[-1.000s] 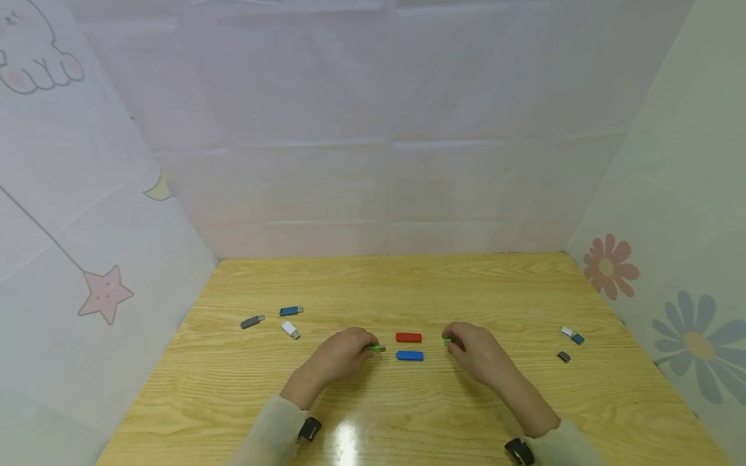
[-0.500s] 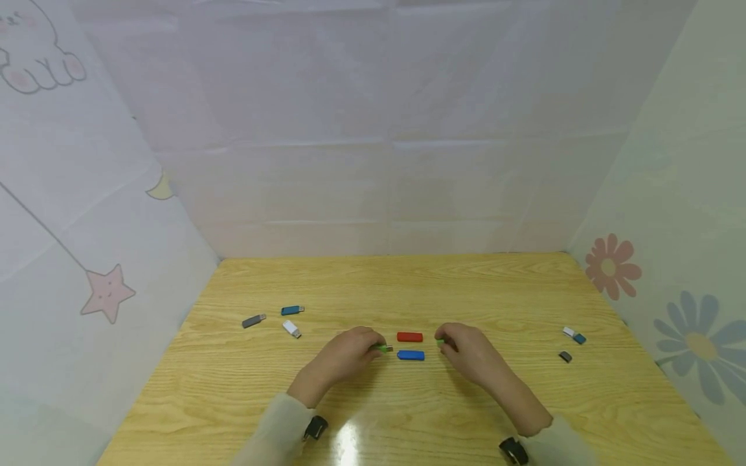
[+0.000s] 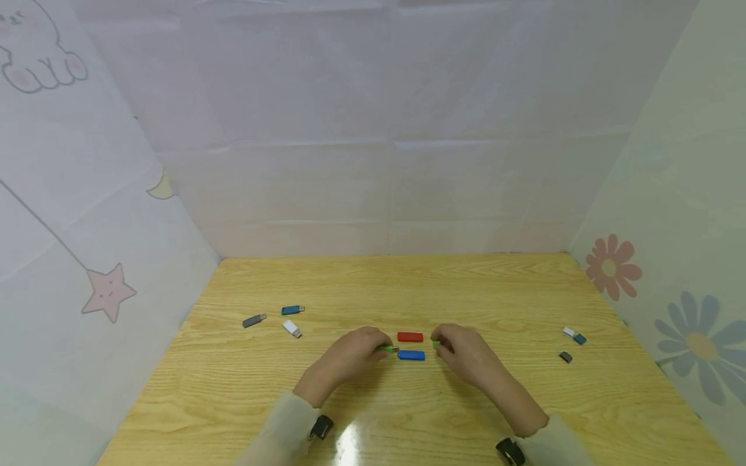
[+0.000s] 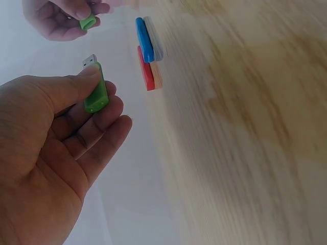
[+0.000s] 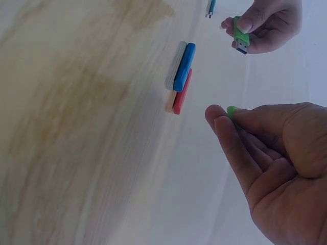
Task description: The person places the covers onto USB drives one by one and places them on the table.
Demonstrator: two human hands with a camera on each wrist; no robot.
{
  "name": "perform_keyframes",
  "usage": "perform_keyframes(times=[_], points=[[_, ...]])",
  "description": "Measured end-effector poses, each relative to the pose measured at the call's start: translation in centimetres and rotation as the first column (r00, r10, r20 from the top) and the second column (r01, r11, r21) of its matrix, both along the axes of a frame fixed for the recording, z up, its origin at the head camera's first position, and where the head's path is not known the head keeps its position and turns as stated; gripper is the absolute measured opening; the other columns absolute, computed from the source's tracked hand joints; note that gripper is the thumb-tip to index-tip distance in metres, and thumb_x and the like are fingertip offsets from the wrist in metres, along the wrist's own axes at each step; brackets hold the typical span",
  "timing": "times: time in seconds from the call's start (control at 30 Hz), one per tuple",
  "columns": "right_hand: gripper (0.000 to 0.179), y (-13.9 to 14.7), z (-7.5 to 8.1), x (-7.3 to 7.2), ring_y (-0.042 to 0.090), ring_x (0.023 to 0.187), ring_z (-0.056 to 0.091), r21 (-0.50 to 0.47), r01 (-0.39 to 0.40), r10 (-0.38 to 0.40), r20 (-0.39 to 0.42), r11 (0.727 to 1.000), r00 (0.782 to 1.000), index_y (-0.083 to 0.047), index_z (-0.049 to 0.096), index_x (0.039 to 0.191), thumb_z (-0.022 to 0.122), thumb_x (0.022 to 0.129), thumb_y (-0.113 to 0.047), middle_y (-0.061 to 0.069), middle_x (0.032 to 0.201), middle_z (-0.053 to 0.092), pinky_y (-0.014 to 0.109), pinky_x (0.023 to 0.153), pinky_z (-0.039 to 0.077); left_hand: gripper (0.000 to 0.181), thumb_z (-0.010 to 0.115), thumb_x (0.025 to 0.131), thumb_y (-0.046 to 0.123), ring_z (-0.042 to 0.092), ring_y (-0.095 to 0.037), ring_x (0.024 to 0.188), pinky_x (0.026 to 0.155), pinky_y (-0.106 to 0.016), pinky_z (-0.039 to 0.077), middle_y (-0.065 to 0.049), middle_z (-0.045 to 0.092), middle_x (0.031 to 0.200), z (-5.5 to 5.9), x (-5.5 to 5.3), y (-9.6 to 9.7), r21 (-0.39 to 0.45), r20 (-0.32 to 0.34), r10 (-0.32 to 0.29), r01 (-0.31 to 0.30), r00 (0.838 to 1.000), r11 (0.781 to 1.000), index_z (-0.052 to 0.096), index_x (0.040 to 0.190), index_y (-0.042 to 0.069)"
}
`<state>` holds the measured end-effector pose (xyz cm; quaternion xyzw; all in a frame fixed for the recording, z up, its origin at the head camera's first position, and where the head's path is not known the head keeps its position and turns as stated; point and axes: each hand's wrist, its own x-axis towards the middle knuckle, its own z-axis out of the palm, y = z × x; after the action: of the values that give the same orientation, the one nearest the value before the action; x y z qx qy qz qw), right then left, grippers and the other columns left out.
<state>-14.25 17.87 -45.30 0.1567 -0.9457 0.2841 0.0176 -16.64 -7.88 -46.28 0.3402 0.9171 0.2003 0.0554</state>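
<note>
The left hand (image 4: 56, 153) pinches a green USB stick (image 4: 95, 93) between thumb and curled fingers, its bare metal plug (image 4: 90, 59) poking out past the thumb tip toward the other hand. The right hand (image 5: 271, 158) pinches the small green cap (image 5: 231, 109) between thumb and forefinger, only a sliver of it showing at the fingertips. As I judge it, capping goes best if the two hands line plug and cap mouth up on one straight axis above the table (image 3: 524, 291), hold the stick firmly by its body, and press the cap square on rather than at a slant. The stick is a glossy lime plastic slab with rounded ends; the cap matches its colour. Between and just beyond both sets of fingertips lie a blue stick (image 3: 411, 355) and a red one (image 3: 410, 336), both capped, side by side. Farther off, past the left hand's knuckles, sit three uncapped drives (image 3: 274, 318); well out beyond the right hand lie two loose pieces (image 3: 569, 344).
</note>
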Motion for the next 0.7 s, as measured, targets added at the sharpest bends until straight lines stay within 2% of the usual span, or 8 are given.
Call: perform_keyframes(times=[0.37, 0.57, 0.7], points=[[0.015, -0.7, -0.1, 0.1, 0.011, 0.079, 0.065, -0.002, -0.005, 0.005, 0.001, 1.0, 1.0, -0.006, 0.072, 0.1, 0.077, 0.087, 0.0, -0.001, 0.09, 0.071, 0.028, 0.069, 0.055, 0.018, 0.065, 0.101, 0.021, 0.062, -0.004, 0.094, 0.082, -0.022, 0.054, 0.008, 0.068, 0.103, 0.1, -0.1, 0.8, -0.008, 0.01, -0.013, 0.013, 1.0, 1.0, 0.072, 0.116, 0.016], [0.016, -1.1, -0.2, 0.1, 0.01, 0.079, 0.064, -0.021, -0.005, 0.005, 0.03, 1.0, 1.0, -0.007, 0.072, 0.1, 0.077, 0.087, 0.0, -0.001, 0.091, 0.072, 0.028, 0.07, 0.056, 0.016, 0.066, 0.1, 0.02, 0.061, -0.003, 0.091, 0.082, -0.022, 0.054, 0.009, 0.067, 0.101, 0.0, -0.2, 1.1, -0.005, 0.001, -0.022, 0.022, 1.0, 1.0, 0.072, 0.114, 0.016], [0.014, -1.2, -0.3, 0.1, 0.01, 0.079, 0.065, -0.033, -0.028, 0.029, 0.031, 0.999, 0.999, -0.006, 0.072, 0.099, 0.076, 0.088, -0.001, 0.0, 0.09, 0.072, 0.027, 0.068, 0.055, 0.015, 0.067, 0.1, 0.021, 0.061, -0.003, 0.091, 0.083, -0.022, 0.054, 0.009, 0.068, 0.101, 0.0, -0.3, 1.3, -0.006, -0.004, -0.021, 0.021, 1.0, 1.0, 0.072, 0.113, 0.016]])
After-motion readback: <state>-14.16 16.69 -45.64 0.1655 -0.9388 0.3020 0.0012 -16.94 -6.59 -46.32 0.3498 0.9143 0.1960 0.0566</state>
